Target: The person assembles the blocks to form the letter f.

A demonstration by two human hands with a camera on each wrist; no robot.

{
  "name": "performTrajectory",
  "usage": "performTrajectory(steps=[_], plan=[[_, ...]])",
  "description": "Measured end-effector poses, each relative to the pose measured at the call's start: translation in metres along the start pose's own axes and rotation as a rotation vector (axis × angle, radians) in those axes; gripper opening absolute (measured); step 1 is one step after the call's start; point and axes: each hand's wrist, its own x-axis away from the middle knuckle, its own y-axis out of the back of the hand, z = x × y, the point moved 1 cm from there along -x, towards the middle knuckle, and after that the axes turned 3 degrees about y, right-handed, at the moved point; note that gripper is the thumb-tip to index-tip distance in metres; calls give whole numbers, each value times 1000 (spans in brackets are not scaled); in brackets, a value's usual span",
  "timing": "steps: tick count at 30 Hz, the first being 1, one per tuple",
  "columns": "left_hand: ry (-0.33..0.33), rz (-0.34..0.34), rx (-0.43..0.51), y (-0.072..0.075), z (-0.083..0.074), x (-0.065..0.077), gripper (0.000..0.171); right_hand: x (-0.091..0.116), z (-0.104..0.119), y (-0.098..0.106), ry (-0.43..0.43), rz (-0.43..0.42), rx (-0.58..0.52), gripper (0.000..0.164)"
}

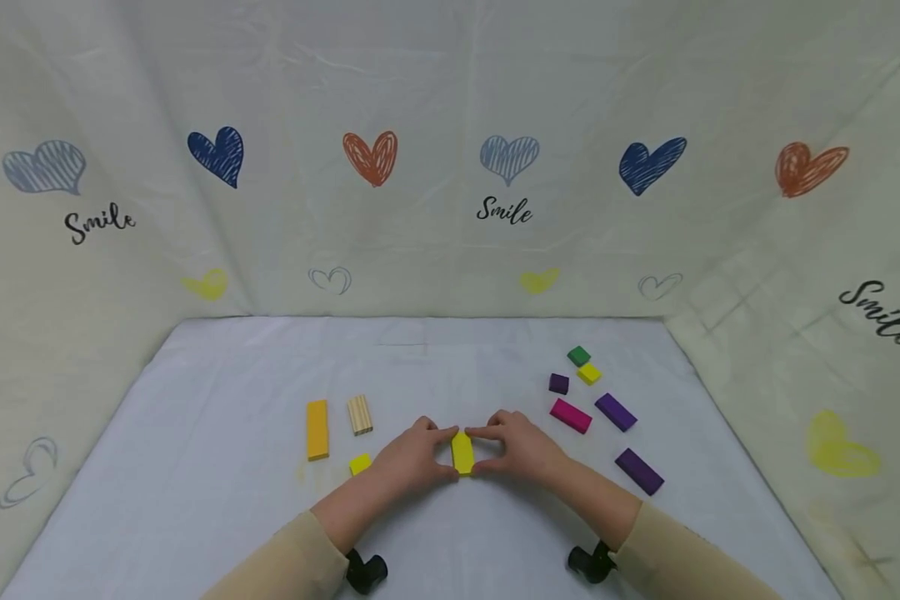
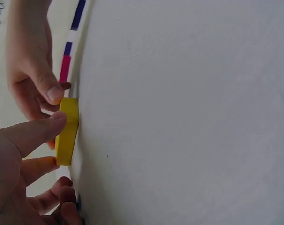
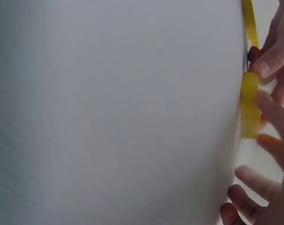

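Observation:
A yellow wooden block (image 1: 462, 454), long with angled corners, lies on the white cloth between the two hands. From its left side the left hand (image 1: 418, 454) pinches it, thumb at the near end and index finger at the far end. Opposite, the right hand (image 1: 521, 448) holds it the same way, its thumb and index fingertip at the right corners. In the left wrist view the block (image 2: 68, 133) shows its thick side, with fingertips of both hands on it. The right wrist view shows the same block (image 3: 250, 105) with thumbs against it.
Left of the hands lie an orange block (image 1: 317, 430), a ridged pale wood block (image 1: 360, 415) and a small yellow block (image 1: 360, 464), partly behind the left wrist. At right are a pink block (image 1: 571, 416), purple blocks (image 1: 639, 472), a green block (image 1: 579, 356) and a yellow cube (image 1: 589, 373).

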Motion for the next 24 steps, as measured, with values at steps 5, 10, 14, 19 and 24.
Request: performTrajectory(steps=[5, 10, 14, 19, 24], plan=[[-12, 16, 15, 4, 1, 2, 68, 2, 4, -2, -11, -19, 9, 57], [-23, 15, 12, 3, 1, 2, 69, 2, 4, -2, -21, -17, 17, 59], [-18, -3, 6, 6, 2, 5, 67, 1, 4, -3, -19, -13, 24, 59], [21, -35, 34, 19, 8, 13, 63, -2, 6, -2, -35, 0, 33, 59], [71, -58, 110, 34, 20, 27, 58, -2, 9, -1, -61, 16, 19, 59]])
